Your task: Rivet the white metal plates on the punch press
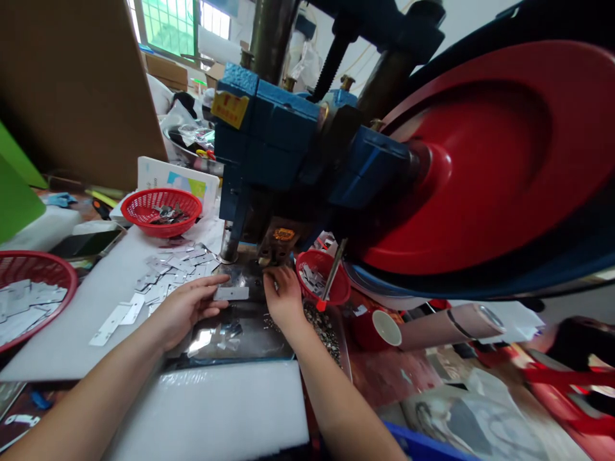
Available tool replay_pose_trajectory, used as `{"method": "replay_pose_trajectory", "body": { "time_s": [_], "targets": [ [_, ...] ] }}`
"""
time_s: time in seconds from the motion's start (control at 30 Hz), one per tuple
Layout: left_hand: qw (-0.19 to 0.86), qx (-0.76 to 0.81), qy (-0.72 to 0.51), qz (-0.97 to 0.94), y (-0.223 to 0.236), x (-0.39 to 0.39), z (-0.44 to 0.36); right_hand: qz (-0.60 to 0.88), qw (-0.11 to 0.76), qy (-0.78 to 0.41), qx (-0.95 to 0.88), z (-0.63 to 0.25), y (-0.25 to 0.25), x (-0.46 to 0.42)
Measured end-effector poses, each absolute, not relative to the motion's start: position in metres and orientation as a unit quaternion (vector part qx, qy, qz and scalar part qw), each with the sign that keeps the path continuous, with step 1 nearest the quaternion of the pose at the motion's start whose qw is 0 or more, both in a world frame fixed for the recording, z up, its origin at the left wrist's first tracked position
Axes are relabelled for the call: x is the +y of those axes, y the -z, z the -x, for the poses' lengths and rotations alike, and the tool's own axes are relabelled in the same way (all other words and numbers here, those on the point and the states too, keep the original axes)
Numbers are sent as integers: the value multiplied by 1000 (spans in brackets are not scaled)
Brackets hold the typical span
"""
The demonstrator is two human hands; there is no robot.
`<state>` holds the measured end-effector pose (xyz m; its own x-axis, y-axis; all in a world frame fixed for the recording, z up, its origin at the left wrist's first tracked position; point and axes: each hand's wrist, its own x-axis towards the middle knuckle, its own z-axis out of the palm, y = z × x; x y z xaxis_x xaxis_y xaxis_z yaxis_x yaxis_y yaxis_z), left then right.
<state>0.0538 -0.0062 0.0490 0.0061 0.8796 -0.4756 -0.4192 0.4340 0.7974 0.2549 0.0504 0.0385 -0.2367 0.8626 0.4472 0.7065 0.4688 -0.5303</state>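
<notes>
My left hand (185, 314) reaches in over the dark metal bed (245, 339) of a blue press (278, 121). Between its thumb and fingers is one end of a small flat silver metal plate (232, 293), which points right toward the press head. My right hand (286, 299) is at the press's tool block (278, 240), its fingers bent together close under the block. Whatever those fingertips hold, if anything, is hidden. Many similar loose plates (168, 275) lie left of the bed on white foam.
A large red flywheel (500, 160) looms at the right. Red baskets stand at the left (72, 282), behind the loose plates (187, 195) and right of the bed (343, 288). Small metal scraps (329, 333) fill a tray beside my right wrist. White foam (230, 410) lies in front.
</notes>
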Motion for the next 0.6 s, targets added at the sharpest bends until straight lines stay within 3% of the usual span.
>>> {"method": "replay_pose_trajectory", "body": {
  "time_s": [0.13,0.37,0.6],
  "targets": [
    [693,477,-475,-259,-51,-10,-59,393,341,-160,-839,-256,-42,18],
    [671,456,-462,-359,-46,-17,-68,362,381,-49,-849,-266,-23,3],
    [706,453,-455,-300,-48,-15,-76,357,402,-26,-843,-270,-24,4]
  ]
}}
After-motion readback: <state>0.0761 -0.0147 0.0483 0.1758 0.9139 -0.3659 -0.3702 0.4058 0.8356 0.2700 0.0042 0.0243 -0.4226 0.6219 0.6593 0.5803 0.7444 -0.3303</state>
